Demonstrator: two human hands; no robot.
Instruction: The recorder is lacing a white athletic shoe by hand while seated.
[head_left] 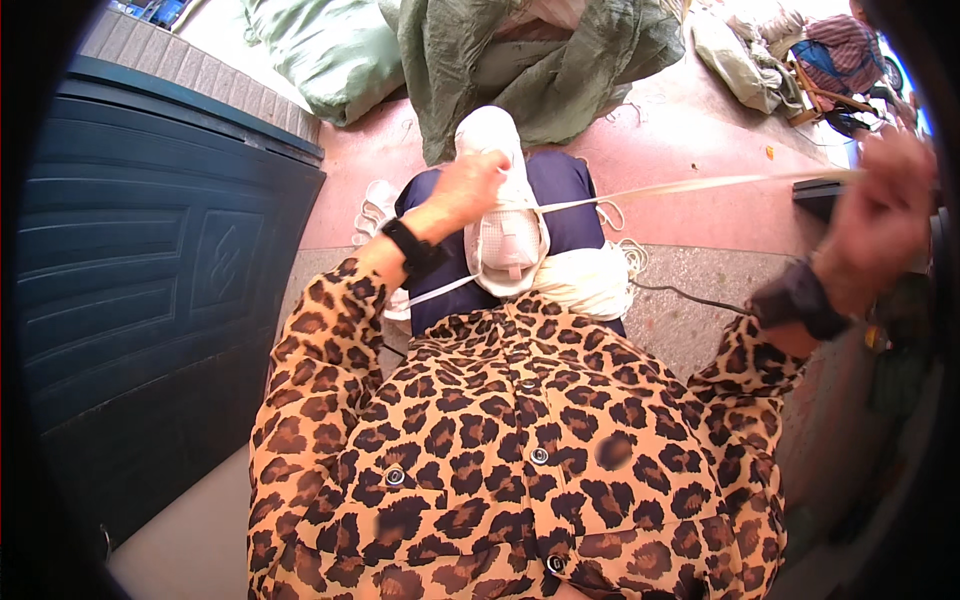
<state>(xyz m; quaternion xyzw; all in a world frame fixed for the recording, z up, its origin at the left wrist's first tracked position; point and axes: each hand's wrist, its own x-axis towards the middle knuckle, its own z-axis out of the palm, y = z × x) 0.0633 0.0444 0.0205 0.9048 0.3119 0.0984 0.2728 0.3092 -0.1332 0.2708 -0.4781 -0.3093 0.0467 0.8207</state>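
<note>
Head view: one white shoe [508, 245] is lying on the lap [568, 190], long axis pointing forward; left hand [468, 188], nearer, is resting curled against it, its hold I cannot tell; right hand [883, 205], blurred, well rightward, is gripping a taut lace [680, 187].

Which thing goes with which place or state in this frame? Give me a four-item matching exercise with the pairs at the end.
Column one
1. Left hand
2. Right hand
3. White shoe
4. Bundle of cream cord

Column two
A. Lying on the lap, toe pointing away from the wearer
B. Bent over the shoe's upper
C. On the right thigh, close to the leopard-print shirt
D. Out to the side, at the far end of a taut pale lace

Right pairs: 1-B, 2-D, 3-A, 4-C
</note>
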